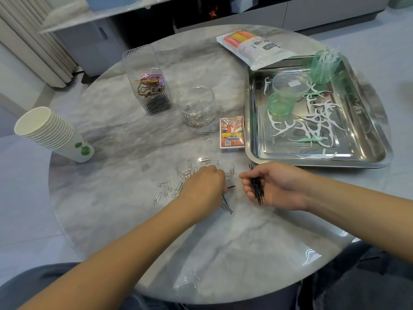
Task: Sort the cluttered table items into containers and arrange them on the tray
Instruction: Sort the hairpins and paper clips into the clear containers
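Left hand: the left hand (204, 184) lay knuckles-up over pins and clips (183, 175) near the bench's front edge, fingers curled; whether it pinched anything, I cannot tell.
Right hand: the right hand (271, 184) cupped a bundle of black pins (257, 189).
Technique: best to pick pins singly, leaving clips, then tip the bundle into the tall box (148, 86).
Tray: the tray (252, 135) sat at the right edge.
Writing: the card box (232, 134) and pouch (257, 49) bore print too small to read.

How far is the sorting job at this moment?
Partly done. Some paper clips are already in the round jar, and hair pins and clips stand in the tall clear box. In hand: the right hand holds a bundle of black hairpins, while the left hand picks at the table. Left: loose paper clips on the table and floss picks scattered in the tray.
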Demonstrator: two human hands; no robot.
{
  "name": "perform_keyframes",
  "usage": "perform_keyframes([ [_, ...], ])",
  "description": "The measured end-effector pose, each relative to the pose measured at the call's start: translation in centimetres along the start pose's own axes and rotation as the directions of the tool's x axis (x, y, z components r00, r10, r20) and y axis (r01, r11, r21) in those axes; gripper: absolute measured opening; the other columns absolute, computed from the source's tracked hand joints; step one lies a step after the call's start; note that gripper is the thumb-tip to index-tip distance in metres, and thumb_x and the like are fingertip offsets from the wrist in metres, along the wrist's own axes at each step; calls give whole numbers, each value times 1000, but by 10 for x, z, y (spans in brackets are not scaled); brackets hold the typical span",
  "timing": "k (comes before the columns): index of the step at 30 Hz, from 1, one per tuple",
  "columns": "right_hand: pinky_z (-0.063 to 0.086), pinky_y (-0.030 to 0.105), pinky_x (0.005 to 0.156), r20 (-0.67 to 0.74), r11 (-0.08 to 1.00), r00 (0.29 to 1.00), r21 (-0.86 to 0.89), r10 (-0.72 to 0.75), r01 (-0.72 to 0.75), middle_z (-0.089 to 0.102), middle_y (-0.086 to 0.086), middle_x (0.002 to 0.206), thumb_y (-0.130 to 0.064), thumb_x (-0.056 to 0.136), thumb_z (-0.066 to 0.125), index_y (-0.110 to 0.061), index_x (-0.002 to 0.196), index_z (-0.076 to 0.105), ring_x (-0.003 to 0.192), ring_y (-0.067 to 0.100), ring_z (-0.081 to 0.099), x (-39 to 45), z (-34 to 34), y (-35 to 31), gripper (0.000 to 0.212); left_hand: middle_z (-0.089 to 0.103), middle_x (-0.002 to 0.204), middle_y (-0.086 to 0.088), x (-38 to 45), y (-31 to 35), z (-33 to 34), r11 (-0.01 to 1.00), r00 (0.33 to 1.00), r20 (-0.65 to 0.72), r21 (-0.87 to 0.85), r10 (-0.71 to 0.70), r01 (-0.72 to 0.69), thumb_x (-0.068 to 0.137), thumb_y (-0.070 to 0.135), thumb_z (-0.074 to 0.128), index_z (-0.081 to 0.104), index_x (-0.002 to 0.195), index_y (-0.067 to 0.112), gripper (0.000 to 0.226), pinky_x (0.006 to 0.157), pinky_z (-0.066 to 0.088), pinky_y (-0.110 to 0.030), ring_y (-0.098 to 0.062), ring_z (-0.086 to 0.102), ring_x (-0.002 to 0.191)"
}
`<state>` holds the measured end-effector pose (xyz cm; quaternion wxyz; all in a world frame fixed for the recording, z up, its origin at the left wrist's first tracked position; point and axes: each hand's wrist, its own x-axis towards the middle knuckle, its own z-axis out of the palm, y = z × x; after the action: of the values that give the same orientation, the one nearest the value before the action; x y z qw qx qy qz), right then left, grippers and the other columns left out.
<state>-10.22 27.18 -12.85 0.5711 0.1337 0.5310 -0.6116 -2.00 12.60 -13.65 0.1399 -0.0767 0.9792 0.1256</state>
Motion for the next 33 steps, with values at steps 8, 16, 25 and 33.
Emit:
perform_keyframes([
  [8,48,20,47,-4,1000,1000,4,2,-2,55,5,64,-5,88,48,-5,84,58,57,14,52,2,1,-1,11,52,91,9,3,-14,-13,973,970,82,-59,229,-225,90,14,55,62,95,20,10,84,44,-36,-12,45,100],
  [16,48,19,47,10,1000,1000,8,9,-9,55,5,62,-5,88,48,-5,83,58,53,14,53,1,0,1,11,53,104,-2,5,-24,-4,893,923,60,236,380,-383,93,17,52,61,104,15,15,77,45,-38,-20,43,104],
  [25,48,19,47,24,1000,1000,14,2,-3,56,5,60,-5,88,49,-5,79,57,50,13,54,5,4,0,13,50,94,-6,2,-25,3,898,911,-78,223,405,-379,78,2,61,53,89,10,16,64,42,-30,-24,47,92],
  [33,54,25,54,42,984,996,163,-76,68,63,12,71,-17,95,41,-2,85,57,65,22,60,11,16,-2,24,66,70,6,-2,-16,-23,824,986,-73,-561,-153,86,93,11,51,54,85,19,12,55,42,-13,3,56,57],
])
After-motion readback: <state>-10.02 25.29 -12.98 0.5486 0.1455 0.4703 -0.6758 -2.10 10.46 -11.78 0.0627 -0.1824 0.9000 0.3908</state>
